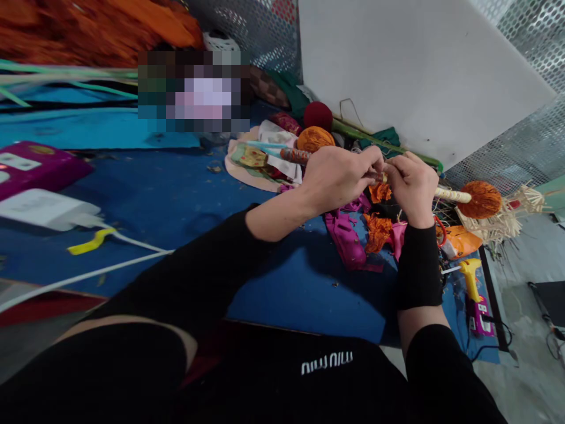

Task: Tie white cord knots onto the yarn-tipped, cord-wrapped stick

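A long thin stick [451, 194] runs through both hands, held above the blue table. It looks cream at the right and has an orange-grey patterned wrapping at the left. My left hand [333, 174] is closed round it, thumb and forefinger pinched near the middle. Close beside, my right hand [412, 181] pinches the stick, fingertips almost meeting the left ones. An orange ball [483, 199] appears at the stick's right end; whether it is fixed there I cannot tell. Below the hands lie crumpled orange paper [378, 231] and a magenta cloth-like piece [348, 240].
On the blue table [176, 200] are a white adapter [48, 207], a purple power strip [42, 168], an orange ball [315, 139] and a dark red ball [318, 116]. A yellow glue gun [471, 278] lies right. White cable [88, 275] crosses left. A white board [397, 65] stands behind.
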A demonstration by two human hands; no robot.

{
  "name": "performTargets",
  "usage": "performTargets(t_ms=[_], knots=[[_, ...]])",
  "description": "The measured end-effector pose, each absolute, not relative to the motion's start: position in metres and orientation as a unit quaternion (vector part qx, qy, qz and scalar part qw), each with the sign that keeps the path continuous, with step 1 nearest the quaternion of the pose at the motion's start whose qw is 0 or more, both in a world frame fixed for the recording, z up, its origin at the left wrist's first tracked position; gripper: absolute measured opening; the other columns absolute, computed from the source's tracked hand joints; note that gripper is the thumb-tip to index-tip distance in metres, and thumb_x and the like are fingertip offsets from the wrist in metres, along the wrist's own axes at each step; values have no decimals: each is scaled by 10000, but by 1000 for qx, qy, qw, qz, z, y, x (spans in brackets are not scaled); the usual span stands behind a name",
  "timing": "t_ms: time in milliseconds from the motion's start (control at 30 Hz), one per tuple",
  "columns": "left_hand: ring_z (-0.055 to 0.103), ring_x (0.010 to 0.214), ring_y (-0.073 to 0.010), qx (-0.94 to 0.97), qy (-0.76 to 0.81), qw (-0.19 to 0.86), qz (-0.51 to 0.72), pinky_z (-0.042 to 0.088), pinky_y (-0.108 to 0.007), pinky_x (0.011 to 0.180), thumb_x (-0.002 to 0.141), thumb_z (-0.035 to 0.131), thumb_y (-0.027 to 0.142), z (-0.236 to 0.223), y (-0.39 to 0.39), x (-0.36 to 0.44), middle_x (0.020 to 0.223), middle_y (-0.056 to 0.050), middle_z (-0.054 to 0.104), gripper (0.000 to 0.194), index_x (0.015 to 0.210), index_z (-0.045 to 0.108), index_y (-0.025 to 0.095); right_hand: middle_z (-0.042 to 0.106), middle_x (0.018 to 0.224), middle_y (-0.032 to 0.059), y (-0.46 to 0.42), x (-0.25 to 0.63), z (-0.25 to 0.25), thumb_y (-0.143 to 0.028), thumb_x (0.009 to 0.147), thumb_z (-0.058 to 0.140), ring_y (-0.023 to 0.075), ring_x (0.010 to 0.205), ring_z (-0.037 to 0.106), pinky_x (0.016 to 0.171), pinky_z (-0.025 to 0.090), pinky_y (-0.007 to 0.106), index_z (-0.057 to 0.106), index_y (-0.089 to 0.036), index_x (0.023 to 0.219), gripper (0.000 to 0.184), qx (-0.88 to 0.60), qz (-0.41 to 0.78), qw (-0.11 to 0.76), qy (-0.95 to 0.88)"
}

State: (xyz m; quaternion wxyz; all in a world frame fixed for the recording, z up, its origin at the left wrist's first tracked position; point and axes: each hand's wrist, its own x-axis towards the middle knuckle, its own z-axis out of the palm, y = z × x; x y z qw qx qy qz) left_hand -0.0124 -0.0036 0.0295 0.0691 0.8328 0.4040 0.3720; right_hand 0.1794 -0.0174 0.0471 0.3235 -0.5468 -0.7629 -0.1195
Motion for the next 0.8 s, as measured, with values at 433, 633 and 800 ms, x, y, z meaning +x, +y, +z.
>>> performTargets(t_ms=[433, 633, 800], knots=[[780, 943, -248, 861, 347, 72, 364, 466, -332, 734, 1022, 592, 343, 21, -1, -13, 1055, -41, 851, 296, 1142, 863, 350, 690, 751, -3, -15, 185, 48, -327, 975, 668, 144, 761, 621, 681, 367, 278, 800, -236, 813, 228, -573, -42, 296, -763], [764, 925, -255, 849, 372, 60, 370, 450, -342, 737, 986, 609, 302, 28, 6, -22, 1046, -41, 848, 312, 1173, 856, 340, 817, 955, 25, -22, 203, 54, -381, 981, 667, 170, 812, 696, 789, 507, 309, 821, -241, 1118, 250, -575, -48, 386, -719], [751, 964, -248, 808, 427, 66, 401, 462, -342, 785, 980, 629, 322, 35, 16, -34, 1054, -26, 845, 281, 1139, 861, 334, 793, 881, 23, -33, 225, 67, -420, 958, 673, 136, 728, 652, 709, 500, 284, 812, -213, 1037, 262, -565, -84, 460, -679]])
